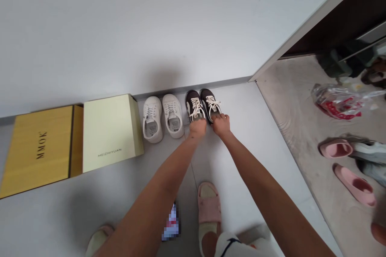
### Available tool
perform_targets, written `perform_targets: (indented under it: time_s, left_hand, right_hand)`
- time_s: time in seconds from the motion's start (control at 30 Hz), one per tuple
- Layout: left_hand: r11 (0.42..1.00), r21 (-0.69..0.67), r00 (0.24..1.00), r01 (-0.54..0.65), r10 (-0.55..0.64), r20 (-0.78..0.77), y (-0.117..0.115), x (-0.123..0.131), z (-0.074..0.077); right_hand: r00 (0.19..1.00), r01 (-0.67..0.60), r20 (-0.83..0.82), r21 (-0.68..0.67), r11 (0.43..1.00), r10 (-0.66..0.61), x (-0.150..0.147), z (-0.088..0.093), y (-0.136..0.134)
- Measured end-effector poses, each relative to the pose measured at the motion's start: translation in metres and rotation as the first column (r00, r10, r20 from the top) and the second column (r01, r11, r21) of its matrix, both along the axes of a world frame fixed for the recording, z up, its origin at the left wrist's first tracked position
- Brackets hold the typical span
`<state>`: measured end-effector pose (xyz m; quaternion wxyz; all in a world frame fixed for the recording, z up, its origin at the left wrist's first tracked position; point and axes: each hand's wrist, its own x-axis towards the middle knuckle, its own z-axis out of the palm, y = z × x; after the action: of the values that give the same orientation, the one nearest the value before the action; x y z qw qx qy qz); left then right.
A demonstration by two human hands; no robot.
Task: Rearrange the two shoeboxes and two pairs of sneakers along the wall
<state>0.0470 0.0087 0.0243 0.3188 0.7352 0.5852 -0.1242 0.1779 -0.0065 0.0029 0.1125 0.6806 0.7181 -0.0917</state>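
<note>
Just along the wall, a mustard-yellow cardboard box [39, 150] printed MMOK sits touching a pale cream cardboard box [108, 134] printed MEIZHIYUAN. Next come a pair of white low-top sneakers [163, 116], then, just beside them, a pair of dark brown sneakers with white laces [195, 104]. The left hand [197, 127] and right hand [221, 124] each rest on the heel of one dark sneaker, fingers [201, 117] curled narrowly over it and apparently holding it, though the fingertips are partly hidden. A slipping grip could knock a dark heel sideways into the nearer white sneaker, because little space separates them; a loose white lace could also snag under a finger.

Underfoot lies pale grey floor tile [247, 156] below a smooth white wall [120, 28], with a grey skirting strip [193, 87] between them. A pink slide sandal [209, 209] shows near the bottom edge. Farther right, past a white door frame [310, 24], rough concrete floor [289, 104] holds a crumpled clear plastic bag with red print [339, 100], pink slippers [354, 186] and grey sneakers [369, 152].
</note>
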Motion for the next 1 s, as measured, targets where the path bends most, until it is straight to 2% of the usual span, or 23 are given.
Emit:
perform_targets:
  time_s: [0.17, 0.23, 0.3, 0.37, 0.43, 0.53, 0.6, 0.67, 0.73, 0.77, 0.83, 0.9, 1.0]
  left_hand:
    - [0.997, 0.081, 1.0, 0.008, -0.01, 0.022, -0.013, -0.006, 0.015]
    - [0.991, 0.135, 0.999, -0.012, 0.005, 0.054, -0.023, -0.018, 0.027]
    - [0.981, 0.187, 0.996, -0.043, 0.028, 0.08, -0.035, -0.04, 0.04]
    - [0.97, 0.241, 0.996, -0.037, 0.016, 0.09, -0.05, -0.072, 0.055]
    - [0.957, 0.29, 0.998, 0.016, -0.034, 0.057, -0.064, -0.111, 0.075]
    - [0.928, 0.343, 0.989, 0.144, -0.129, -0.067, -0.084, -0.172, 0.114]
    - [0.901, 0.385, 0.979, 0.197, -0.164, -0.118, -0.1, -0.211, 0.143]
    - [0.868, 0.452, 0.979, 0.204, -0.176, -0.104, -0.122, -0.246, 0.167]
    - [0.835, 0.516, 0.979, 0.193, -0.2, -0.042, -0.152, -0.276, 0.179]
    - [0.821, 0.54, 0.977, 0.183, -0.212, -0.009, -0.169, -0.288, 0.179]
    - [0.818, 0.555, 0.976, 0.151, -0.214, 0.048, -0.204, -0.307, 0.166]
    - [0.853, 0.512, 0.983, 0.097, -0.162, 0.085, -0.236, -0.32, 0.141]
    - [0.94, 0.339, 0.992, -0.031, -0.013, 0.124, -0.269, -0.341, 0.1]
  right_hand:
    - [0.998, 0.034, -0.054, 0.124, 0.992, -0.027, 0.001, 0.01, -0.007]
    - [0.994, 0.07, -0.097, 0.166, 0.984, -0.054, 0.004, 0.015, -0.013]
    - [0.987, 0.104, -0.142, 0.202, 0.974, -0.076, 0.007, 0.02, -0.022]
    - [0.979, 0.135, -0.181, 0.23, 0.964, -0.094, 0.01, 0.025, -0.034]
    - [0.971, 0.161, -0.214, 0.245, 0.956, -0.109, 0.012, 0.028, -0.048]
    - [0.957, 0.187, -0.263, 0.244, 0.952, -0.121, 0.006, 0.034, -0.068]
    - [0.945, 0.201, -0.302, 0.23, 0.952, -0.127, -0.007, 0.038, -0.079]
    - [0.93, 0.202, -0.345, 0.201, 0.959, -0.124, -0.027, 0.042, -0.089]
    - [0.916, 0.17, -0.39, 0.153, 0.974, -0.098, -0.053, 0.046, -0.099]
    - [0.907, 0.136, -0.414, 0.12, 0.983, -0.074, -0.067, 0.048, -0.104]
    - [0.883, 0.024, -0.469, 0.038, 0.999, -0.004, -0.094, 0.05, -0.115]
    - [0.849, -0.122, -0.524, -0.064, 0.99, 0.071, -0.118, 0.051, -0.126]
    - [0.797, -0.323, -0.587, -0.212, 0.922, 0.144, -0.142, 0.053, -0.135]
